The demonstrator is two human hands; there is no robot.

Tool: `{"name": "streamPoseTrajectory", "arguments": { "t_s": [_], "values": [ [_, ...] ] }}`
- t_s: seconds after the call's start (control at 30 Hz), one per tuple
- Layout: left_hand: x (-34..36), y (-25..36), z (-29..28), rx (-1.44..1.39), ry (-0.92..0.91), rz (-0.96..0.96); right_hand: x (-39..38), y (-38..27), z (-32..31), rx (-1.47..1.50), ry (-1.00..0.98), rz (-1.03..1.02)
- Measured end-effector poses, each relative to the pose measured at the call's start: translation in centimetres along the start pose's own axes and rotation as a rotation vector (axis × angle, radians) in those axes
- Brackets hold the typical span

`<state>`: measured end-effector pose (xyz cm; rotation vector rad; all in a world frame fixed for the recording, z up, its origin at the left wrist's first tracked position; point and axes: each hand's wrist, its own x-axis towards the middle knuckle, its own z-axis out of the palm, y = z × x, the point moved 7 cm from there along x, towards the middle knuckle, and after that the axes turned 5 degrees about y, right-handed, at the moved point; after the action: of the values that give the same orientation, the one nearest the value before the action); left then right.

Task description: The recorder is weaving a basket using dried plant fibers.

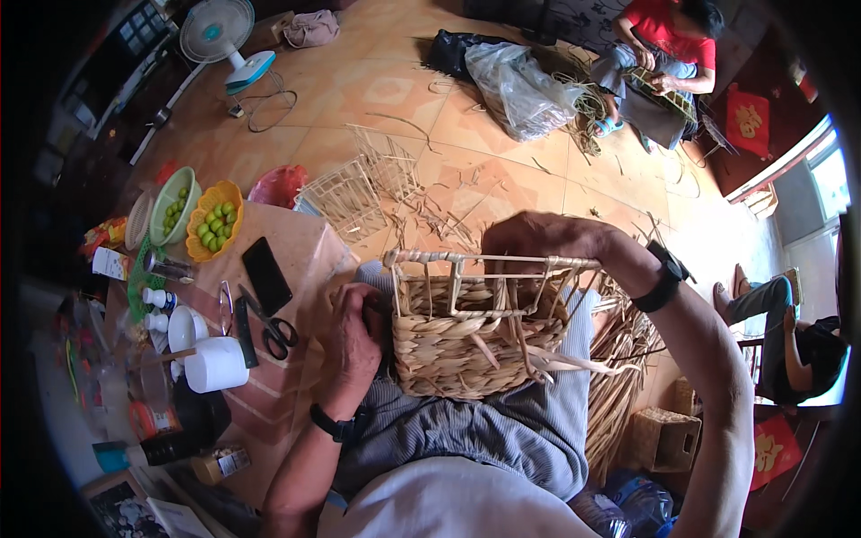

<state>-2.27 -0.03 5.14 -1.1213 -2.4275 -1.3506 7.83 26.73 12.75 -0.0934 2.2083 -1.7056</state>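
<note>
Woven basket [448,354] rests on the person's lap [466,435], right of the scissors [273,329]. The left hand [355,334] curls beside its left wall, the right hand [518,237] bends at its far side; whether either grips, I cannot tell.

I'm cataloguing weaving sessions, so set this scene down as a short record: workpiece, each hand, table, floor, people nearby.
Workpiece: partly woven basket on the lap, loose strands projecting from its near side
Left hand: beside the basket's left side; contact unclear
Right hand: at the basket's far side, fingers mostly hidden
Table: black scissors, black smartphone, white mug, green fruit in an orange bowl
Floor: two open basket frames, scattered strips, standing fan
People nearby: red-shirted co-worker, another seated person far right
</note>
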Motion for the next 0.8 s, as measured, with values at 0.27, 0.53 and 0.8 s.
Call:
{"name": "streamPoseTrajectory", "arguments": {
  "t_s": [0.27,0.53,0.8],
  "values": [
    [0.3,-0.1,0.2,-0.001,-0.01,-0.014,-0.4,0.6,0.7,0.254,-0.123,-0.105],
    [0.2,-0.1,0.0,0.042,0.009,0.043,-1.1,1.5,-2.2,0.179,0.131,0.053],
    [0.2,0.2,0.2,0.05,0.029,0.09,-1.8,4.0,-5.7,-0.452,0.533,-0.102]
  ]
}}
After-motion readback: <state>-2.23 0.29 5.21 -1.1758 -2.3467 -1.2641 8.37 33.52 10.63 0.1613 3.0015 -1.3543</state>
